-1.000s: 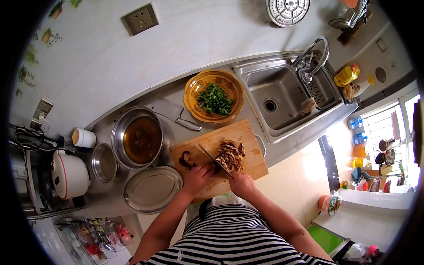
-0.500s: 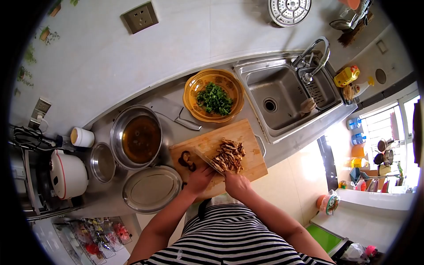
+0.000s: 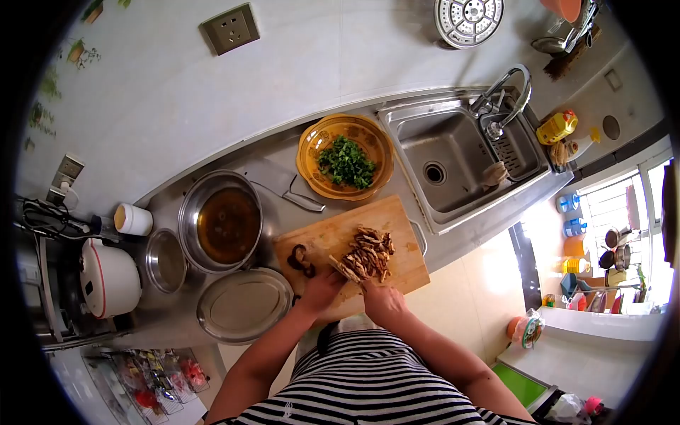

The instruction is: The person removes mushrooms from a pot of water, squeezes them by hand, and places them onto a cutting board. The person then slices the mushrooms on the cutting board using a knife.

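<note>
A wooden cutting board (image 3: 406, 244) lies at the counter's front edge, bearing a heap of sliced brown mushrooms (image 3: 372, 249). My right hand (image 3: 384, 303) is closed around the handle of a knife (image 3: 348, 270), whose blade is seen nearly edge-on beside the heap. Left of the blade, my left hand (image 3: 324, 287) has its fingers bent and pressed down against mushroom at the knife; most of that piece is hidden under the fingers. Just beyond the left hand rest dark mushroom pieces (image 3: 300, 262) on the board.
Behind the board stand a yellow bowl (image 3: 306, 170) of chopped greens and a pair of metal tongs (image 3: 304, 202). To the left are a steel basin (image 3: 185, 241) with brown liquid, a smaller bowl (image 3: 157, 273) and an oval tray (image 3: 212, 322). A sink (image 3: 411, 134) lies right.
The knife blade has turned from showing its flat side to nearly edge-on. Both hands stay at almost the same place; the whole view has shifted slightly.
</note>
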Available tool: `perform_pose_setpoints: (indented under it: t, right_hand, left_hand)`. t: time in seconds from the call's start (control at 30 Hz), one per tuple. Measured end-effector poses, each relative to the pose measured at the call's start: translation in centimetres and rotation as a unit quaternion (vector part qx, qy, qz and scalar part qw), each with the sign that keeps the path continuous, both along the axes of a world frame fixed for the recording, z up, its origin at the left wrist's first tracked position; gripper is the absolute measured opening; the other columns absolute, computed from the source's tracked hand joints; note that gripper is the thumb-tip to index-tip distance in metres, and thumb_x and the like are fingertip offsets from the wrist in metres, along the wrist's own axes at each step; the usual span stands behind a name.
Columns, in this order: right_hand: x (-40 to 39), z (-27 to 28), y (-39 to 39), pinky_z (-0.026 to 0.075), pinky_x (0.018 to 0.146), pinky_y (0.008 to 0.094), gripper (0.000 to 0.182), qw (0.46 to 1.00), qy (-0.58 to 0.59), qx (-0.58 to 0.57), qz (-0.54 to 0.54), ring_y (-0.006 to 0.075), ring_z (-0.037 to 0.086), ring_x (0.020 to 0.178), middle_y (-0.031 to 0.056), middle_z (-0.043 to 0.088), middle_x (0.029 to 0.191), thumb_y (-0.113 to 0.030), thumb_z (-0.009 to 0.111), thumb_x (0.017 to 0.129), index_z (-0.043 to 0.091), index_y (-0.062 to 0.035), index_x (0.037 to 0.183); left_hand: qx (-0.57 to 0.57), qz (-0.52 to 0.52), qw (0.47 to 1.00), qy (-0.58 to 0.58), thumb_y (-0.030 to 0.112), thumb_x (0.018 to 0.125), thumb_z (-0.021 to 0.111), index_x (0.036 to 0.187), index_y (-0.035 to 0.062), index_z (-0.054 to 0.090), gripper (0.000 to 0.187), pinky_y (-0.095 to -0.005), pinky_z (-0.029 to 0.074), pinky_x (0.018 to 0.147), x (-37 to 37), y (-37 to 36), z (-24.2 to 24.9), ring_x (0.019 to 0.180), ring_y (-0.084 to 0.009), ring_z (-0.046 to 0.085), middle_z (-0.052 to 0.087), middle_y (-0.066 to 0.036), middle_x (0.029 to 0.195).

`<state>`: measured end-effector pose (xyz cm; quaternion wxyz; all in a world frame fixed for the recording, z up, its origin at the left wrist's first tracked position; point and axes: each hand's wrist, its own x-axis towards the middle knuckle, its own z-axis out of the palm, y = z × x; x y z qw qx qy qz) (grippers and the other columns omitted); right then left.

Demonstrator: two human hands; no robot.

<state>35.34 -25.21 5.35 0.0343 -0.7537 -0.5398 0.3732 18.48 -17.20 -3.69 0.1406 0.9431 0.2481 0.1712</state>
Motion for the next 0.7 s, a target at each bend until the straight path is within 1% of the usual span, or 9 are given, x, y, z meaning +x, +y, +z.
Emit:
perform_pose_setpoints:
  t: [0.07,0.13,0.27,0.3,0.4,0.47,0.57,0.63,0.7]
  right_hand:
    - [-0.2,-1.2,-0.7,0.049,0.072,0.0531,0.025,1.0,-0.015,-0.017,0.014,0.0433,0.063,0.079,0.0243,0.065,0.083,-0.023,0.047,0.089,0.056,-0.0086,0.108]
    - [-0.2,-1.6,1.0,0.049,0.072,0.053,0.025,1.0,-0.002,-0.013,0.005,0.0432,0.063,0.08,0.0243,0.065,0.084,-0.023,0.047,0.089,0.056,-0.0086,0.107]
    - [-0.1,-0.2,0.4,0.048,0.073,0.0533,0.024,1.0,0.008,-0.017,-0.018,0.0437,0.062,0.082,0.0242,0.065,0.085,-0.025,0.047,0.09,0.056,-0.0083,0.105]
    - [-0.3,-0.4,0.2,0.048,0.073,0.0533,0.024,1.0,0.008,-0.018,-0.017,0.0437,0.062,0.082,0.0242,0.065,0.085,-0.025,0.047,0.09,0.056,-0.0083,0.105]
    - [-0.5,-1.3,0.3,0.049,0.074,0.0532,0.025,1.0,-0.011,-0.024,-0.002,0.0435,0.062,0.083,0.0241,0.065,0.088,-0.025,0.046,0.09,0.057,-0.0082,0.105]
    - [-0.6,-1.5,1.8,0.049,0.076,0.0527,0.025,0.999,0.011,-0.048,-0.008,0.0434,0.062,0.087,0.0243,0.064,0.094,-0.024,0.046,0.09,0.058,-0.008,0.105]
    - [-0.1,0.1,0.3,0.049,0.073,0.0526,0.023,1.0,0.007,0.001,-0.03,0.0431,0.062,0.083,0.0246,0.064,0.09,-0.023,0.046,0.09,0.058,-0.0065,0.101]
    - [-0.3,-1.6,-0.6,0.049,0.073,0.0529,0.023,1.0,-0.011,-0.005,-0.01,0.0434,0.062,0.082,0.0243,0.064,0.086,-0.024,0.047,0.09,0.058,-0.0071,0.102]
    - [-0.4,-2.5,-0.3,0.049,0.072,0.0532,0.023,1.0,-0.028,-0.006,0.012,0.0436,0.062,0.08,0.024,0.064,0.083,-0.024,0.047,0.091,0.058,-0.0076,0.102]
  left_hand:
    - [0.02,-0.009,1.0,0.001,0.01,0.077,0.056,0.105,0.0152,0.066,0.031,-0.0298,0.055,0.068,-0.1,-0.5,-0.3,0.099,-0.0193,0.059,0.062,0.001,0.109]
    - [-0.021,0.006,1.0,0.012,0.011,0.076,0.056,0.105,0.0146,0.066,0.03,-0.0299,0.054,0.069,0.1,-0.3,0.3,0.099,-0.0192,0.059,0.062,0.001,0.108]
    - [-0.03,0.019,0.999,-0.001,0.011,0.076,0.056,0.104,0.0143,0.066,0.03,-0.0301,0.054,0.069,0.0,-0.3,-0.5,0.099,-0.0189,0.059,0.062,0.001,0.108]
    - [-0.017,0.004,1.0,0.004,0.01,0.076,0.056,0.104,0.0141,0.066,0.03,-0.0304,0.054,0.069,-0.1,-0.3,-0.6,0.099,-0.0187,0.059,0.062,0.001,0.108]
    - [-0.017,-0.01,1.0,0.001,0.01,0.076,0.055,0.106,0.0136,0.066,0.031,-0.0307,0.054,0.071,-0.1,-0.4,-0.4,0.101,-0.0187,0.058,0.062,0.001,0.109]
    - [-0.026,-0.003,1.0,-0.009,0.01,0.076,0.055,0.106,0.0132,0.066,0.032,-0.0306,0.054,0.072,-0.1,-0.6,0.0,0.102,-0.0188,0.058,0.062,0.0,0.109]
    - [-0.043,0.008,0.999,0.017,0.01,0.076,0.056,0.107,0.0117,0.065,0.033,-0.0307,0.053,0.075,-0.2,-0.5,-0.1,0.103,-0.0198,0.058,0.062,0.0,0.11]
    - [-0.008,-0.007,1.0,-0.025,0.01,0.075,0.056,0.107,0.0116,0.065,0.033,-0.0302,0.053,0.074,-0.2,-0.6,-0.3,0.103,-0.0198,0.057,0.062,0.0,0.111]
    - [-0.016,-0.005,1.0,-0.023,0.01,0.076,0.056,0.107,0.0117,0.065,0.033,-0.0304,0.053,0.075,-0.1,-0.5,0.0,0.104,-0.0201,0.057,0.061,0.0,0.111]
